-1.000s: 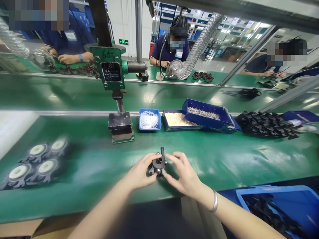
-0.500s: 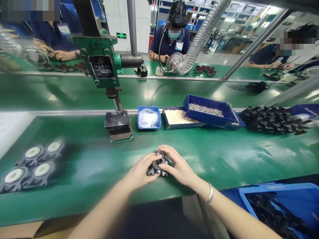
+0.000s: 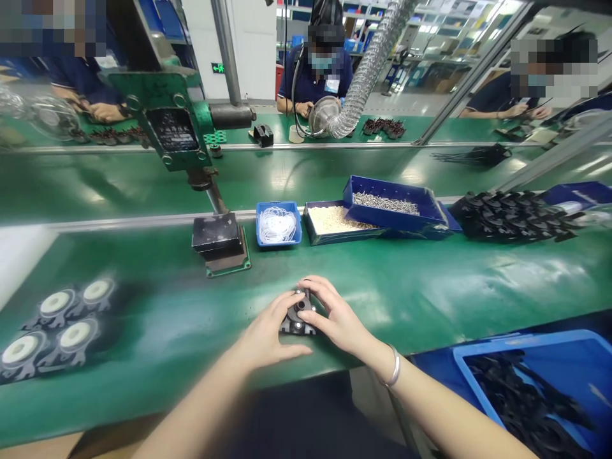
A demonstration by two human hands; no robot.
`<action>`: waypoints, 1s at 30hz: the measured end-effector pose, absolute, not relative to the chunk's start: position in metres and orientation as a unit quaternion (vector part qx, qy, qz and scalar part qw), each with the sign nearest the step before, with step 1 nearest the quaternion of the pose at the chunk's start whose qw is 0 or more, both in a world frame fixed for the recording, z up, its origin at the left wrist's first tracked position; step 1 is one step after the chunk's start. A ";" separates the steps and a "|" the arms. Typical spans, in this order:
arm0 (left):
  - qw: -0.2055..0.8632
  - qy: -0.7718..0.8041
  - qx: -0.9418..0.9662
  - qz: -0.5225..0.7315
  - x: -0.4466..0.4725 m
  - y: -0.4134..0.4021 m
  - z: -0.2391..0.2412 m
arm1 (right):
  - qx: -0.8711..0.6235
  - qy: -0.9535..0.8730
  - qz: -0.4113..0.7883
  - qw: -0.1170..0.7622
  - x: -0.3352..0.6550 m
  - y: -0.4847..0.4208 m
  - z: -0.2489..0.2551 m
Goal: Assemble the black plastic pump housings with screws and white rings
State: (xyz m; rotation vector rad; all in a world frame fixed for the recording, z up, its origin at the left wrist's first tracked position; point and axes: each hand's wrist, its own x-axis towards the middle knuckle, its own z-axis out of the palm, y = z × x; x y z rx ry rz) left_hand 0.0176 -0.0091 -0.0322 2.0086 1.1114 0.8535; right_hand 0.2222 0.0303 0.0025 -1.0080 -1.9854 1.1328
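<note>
A small black plastic pump housing [image 3: 297,313] sits on the green bench [image 3: 430,287] near its front edge. My left hand [image 3: 265,331] grips its left side with curled fingers. My right hand [image 3: 335,315] wraps over its top and right side, fingers bent around it. A silver bangle [image 3: 393,370] is on my right wrist. Most of the part is hidden under my fingers.
A green press [image 3: 191,153] stands behind. Beside it lie a small blue tray of white rings [image 3: 278,224], a tray of pale pellets [image 3: 335,220] and a tray of screws [image 3: 387,203]. Black parts are piled at right [image 3: 511,215]; white-centred parts at left [image 3: 57,319]. Blue bin [image 3: 535,395] lower right. People work opposite.
My right hand has closed down over the top of the black part, hiding its nozzle. The view has shifted slightly; both hands stay on the part.
</note>
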 end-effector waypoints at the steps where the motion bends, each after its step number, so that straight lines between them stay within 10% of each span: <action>1: 0.340 0.436 0.763 0.334 0.020 -0.010 -0.034 | -0.382 -0.750 0.437 0.317 0.222 0.029 0.002; 15: 0.346 0.458 0.741 0.349 0.023 -0.008 -0.047 | -0.361 -0.667 0.590 0.277 0.218 0.024 0.002; 30: 0.273 0.469 0.769 0.338 0.027 -0.011 -0.045 | -0.414 -0.702 0.440 0.376 0.236 0.011 0.000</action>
